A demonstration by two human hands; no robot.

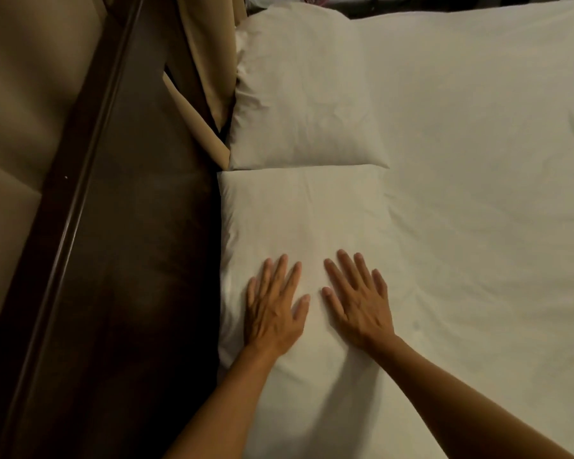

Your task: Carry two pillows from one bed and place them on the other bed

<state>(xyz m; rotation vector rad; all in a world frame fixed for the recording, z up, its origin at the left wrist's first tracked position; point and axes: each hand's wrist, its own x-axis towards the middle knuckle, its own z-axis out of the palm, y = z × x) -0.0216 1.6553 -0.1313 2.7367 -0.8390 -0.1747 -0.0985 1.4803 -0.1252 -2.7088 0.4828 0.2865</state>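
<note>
Two white pillows lie side by side along the head end of a bed covered with a white sheet (484, 160). The far pillow (302, 91) is puffed and creased. The near pillow (305, 213) lies flat, touching the far one. My left hand (274, 306) and my right hand (358, 299) rest palm down on the near pillow, fingers spread, holding nothing.
A dark wooden headboard (113, 243) runs along the left of the pillows, with beige padded wall panels (17, 104) behind it. A beige curtain (209, 67) hangs at the far pillow's left edge. Dark clutter shows beyond the bed's far edge.
</note>
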